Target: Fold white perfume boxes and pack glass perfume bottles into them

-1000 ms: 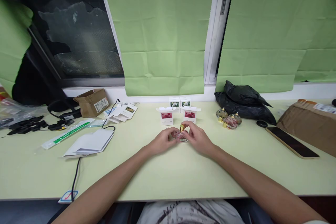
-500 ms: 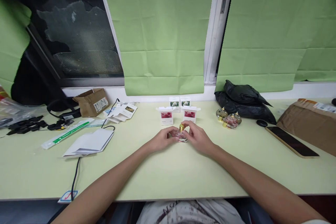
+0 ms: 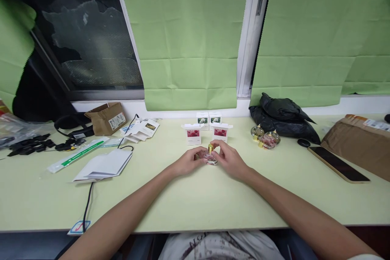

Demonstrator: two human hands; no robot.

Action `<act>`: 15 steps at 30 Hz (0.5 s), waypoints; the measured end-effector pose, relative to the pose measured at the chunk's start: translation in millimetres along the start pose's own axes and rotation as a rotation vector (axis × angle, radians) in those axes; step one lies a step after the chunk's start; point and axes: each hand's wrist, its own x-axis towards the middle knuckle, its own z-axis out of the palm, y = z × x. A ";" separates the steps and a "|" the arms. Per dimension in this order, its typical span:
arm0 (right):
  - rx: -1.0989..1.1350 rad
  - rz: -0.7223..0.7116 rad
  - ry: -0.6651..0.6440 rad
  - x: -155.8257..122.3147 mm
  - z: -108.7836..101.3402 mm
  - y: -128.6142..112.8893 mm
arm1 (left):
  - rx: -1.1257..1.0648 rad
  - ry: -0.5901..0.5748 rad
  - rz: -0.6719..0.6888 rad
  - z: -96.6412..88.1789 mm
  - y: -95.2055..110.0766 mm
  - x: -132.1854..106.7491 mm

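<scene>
A small pinkish glass perfume bottle [image 3: 212, 162] with a gold cap [image 3: 210, 148] stands upright on the table between my hands. My left hand [image 3: 189, 161] has its fingers closed on the bottle's left side. At the right, my right hand [image 3: 229, 158] pinches around the gold cap and the bottle's upper right, its fingertips partly hiding the glass. Just behind stand two open white boxes with pink flower pictures, a left box [image 3: 193, 134] and a right box [image 3: 219, 133]. Several more gold-capped bottles [image 3: 268, 140] lie grouped to the right.
Two white boxes [image 3: 209, 120] with green pictures stand at the back. Black plastic bags [image 3: 283, 115], a phone [image 3: 338, 164] and a brown parcel [image 3: 359, 144] lie right. Folded white cartons [image 3: 105, 165], a cable [image 3: 88, 203] and an open cardboard box [image 3: 106, 119] are at left.
</scene>
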 end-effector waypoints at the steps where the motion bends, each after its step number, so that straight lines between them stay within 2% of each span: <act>1: 0.001 0.000 0.002 0.1 0.1 -0.1 | 0.004 0.003 0.000 0.1 0.7 -0.3; 9: -0.001 0.005 -0.008 0.4 -0.4 -2.1 | 0.045 -0.008 -0.004 0.1 5.7 -2.3; 15: -0.004 0.012 -0.005 0.2 0.1 -1.1 | 0.054 -0.016 0.003 -2.0 0.7 -1.5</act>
